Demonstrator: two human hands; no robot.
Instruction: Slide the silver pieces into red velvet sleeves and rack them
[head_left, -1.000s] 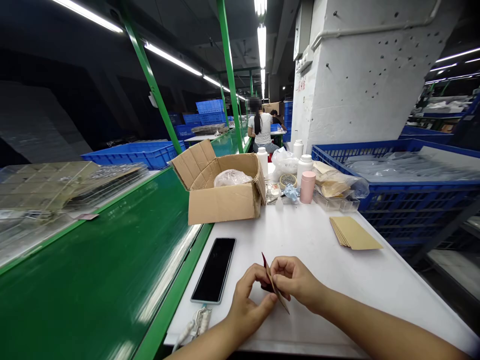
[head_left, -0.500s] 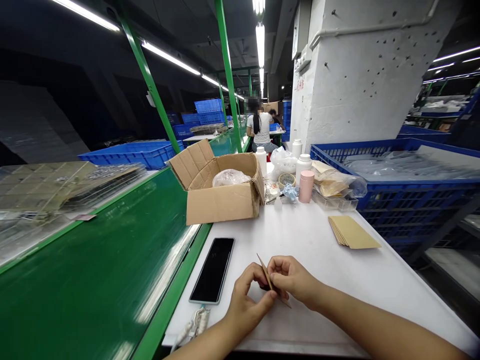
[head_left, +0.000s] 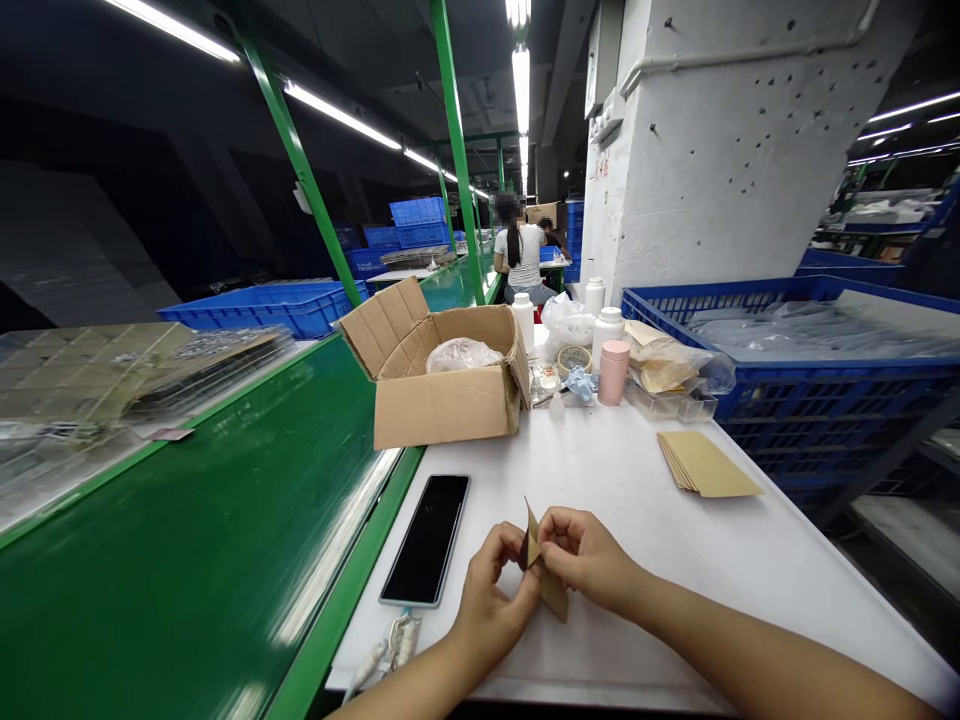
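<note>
A thin brown kraft-paper piece (head_left: 555, 596) stands on edge between my hands, just above the white table (head_left: 645, 640). My left hand (head_left: 491, 595) pinches it from the left with thumb and fingers. From the right, my right hand (head_left: 592, 560) grips its edge near the top. The upper part is bent or parted, and a dark surface shows by the left fingers; whether it is one sheet or a folded packet I cannot tell. A stack of similar kraft-paper pieces (head_left: 712, 466) lies fanned to the right. Left of my hands rests a black-screened phone (head_left: 426, 540).
An open cardboard box (head_left: 442, 410) sits at the back left, overlapping the green conveyor (head_left: 225, 520). White bottles (head_left: 607, 328), a pink bottle (head_left: 613, 374) and a tape roll (head_left: 574, 360) stand behind. A blue crate (head_left: 795, 400) borders the right side.
The kraft-paper piece has turned more upright and its upper part has spread, showing more of its inner face. Both hands stay in nearly the same place.
</note>
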